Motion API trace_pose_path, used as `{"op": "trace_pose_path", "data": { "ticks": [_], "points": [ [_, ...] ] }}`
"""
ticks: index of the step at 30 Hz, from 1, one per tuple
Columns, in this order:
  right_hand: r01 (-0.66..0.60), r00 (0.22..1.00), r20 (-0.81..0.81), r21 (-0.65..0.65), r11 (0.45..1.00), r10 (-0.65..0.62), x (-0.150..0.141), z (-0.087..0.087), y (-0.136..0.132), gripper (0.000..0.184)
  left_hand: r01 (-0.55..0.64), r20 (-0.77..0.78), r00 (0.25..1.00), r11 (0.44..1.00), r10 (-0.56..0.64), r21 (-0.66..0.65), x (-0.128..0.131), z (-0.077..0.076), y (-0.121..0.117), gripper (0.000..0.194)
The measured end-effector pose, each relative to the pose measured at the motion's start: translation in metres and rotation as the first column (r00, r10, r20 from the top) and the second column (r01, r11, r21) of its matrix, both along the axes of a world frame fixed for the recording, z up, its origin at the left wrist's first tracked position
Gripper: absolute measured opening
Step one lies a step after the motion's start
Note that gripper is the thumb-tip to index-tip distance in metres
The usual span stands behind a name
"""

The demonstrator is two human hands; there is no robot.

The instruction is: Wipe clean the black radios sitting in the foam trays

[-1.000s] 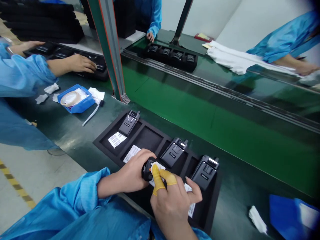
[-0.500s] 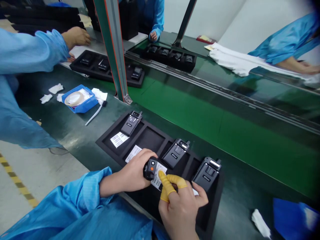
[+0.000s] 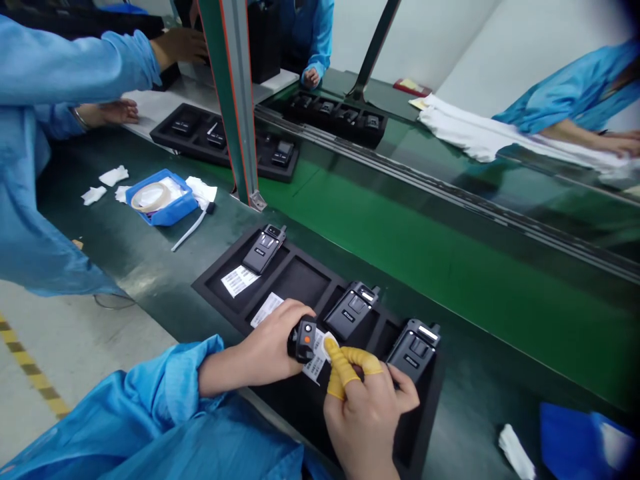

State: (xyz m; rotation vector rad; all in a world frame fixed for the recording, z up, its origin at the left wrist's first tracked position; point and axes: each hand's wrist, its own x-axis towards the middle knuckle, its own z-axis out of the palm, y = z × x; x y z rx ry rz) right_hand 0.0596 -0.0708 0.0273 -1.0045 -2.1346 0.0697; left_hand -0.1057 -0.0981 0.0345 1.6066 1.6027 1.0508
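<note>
First, the left hand point(image 3: 263, 350) closes firmly around a black handheld radio point(image 3: 303, 340), directly over a black foam tray point(image 3: 213, 283), with the radio's orange-marked face upward. The right hand point(image 3: 367, 417) is partly curled, with two yellow finger cots point(image 3: 340, 367) at a white barcode label point(image 3: 316, 357) beside the radio; whether it has hold of the label cannot be told. A steady left-hand hold and contact through the cots suit this handling. Count: three further radios point(image 3: 351, 310) and at least two further labels point(image 3: 240, 280) lie in the tray.
</note>
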Motion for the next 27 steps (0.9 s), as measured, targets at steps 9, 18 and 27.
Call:
{"op": "trace_pose_path", "data": {
  "ticks": [9,18,27],
  "points": [
    [-0.051,0.997,0.067,0.082,0.995,0.046,0.019,-0.013,0.006,0.018,-0.146,-0.414,0.907,0.979,0.075,-0.143,-0.026,0.004,0.048,0.061],
    [-0.089,0.989,0.137,0.191,0.978,0.063,0.032,-0.025,0.008,0.018,-0.365,-0.708,0.682,0.924,0.183,-0.112,-0.034,-0.003,0.109,0.051],
    [-0.091,0.989,0.137,0.198,0.976,0.064,0.038,-0.034,0.008,0.022,-0.558,-0.717,0.603,0.827,0.35,-0.066,-0.1,-0.006,0.091,0.061]
  ]
}}
